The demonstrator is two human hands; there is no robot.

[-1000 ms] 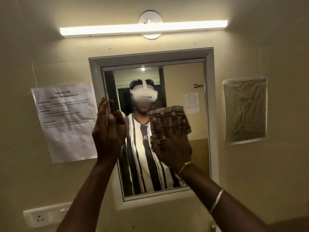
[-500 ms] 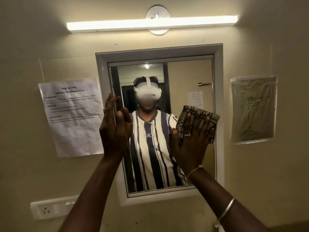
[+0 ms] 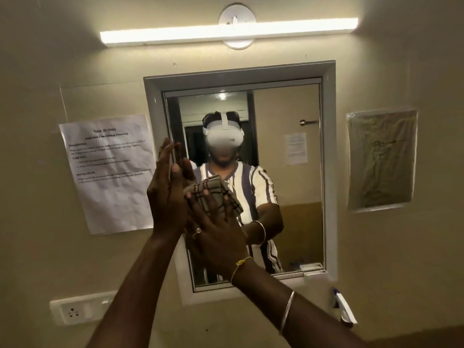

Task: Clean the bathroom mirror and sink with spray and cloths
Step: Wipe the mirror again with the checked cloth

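A framed wall mirror (image 3: 288,172) hangs in front of me and reflects a person in a striped shirt. My right hand (image 3: 216,234) presses a folded checked cloth (image 3: 216,194) flat against the lower left part of the glass, fingers spread straight over it. My left hand (image 3: 168,192) stands upright with straight fingers against the mirror's left edge, just left of the cloth. A spray bottle's head (image 3: 345,310) shows at the lower right below the mirror. The sink is out of view.
A printed task sheet (image 3: 110,172) is taped to the wall left of the mirror and a plastic-covered sheet (image 3: 381,159) to its right. A tube light (image 3: 228,32) glows above. A socket plate (image 3: 75,311) sits at lower left. A small shelf (image 3: 313,270) lies at the mirror's lower right.
My right hand has slid the cloth from the mirror's right side down and left, beside my left hand. The left hand stays at the left edge. The view has dropped slightly.
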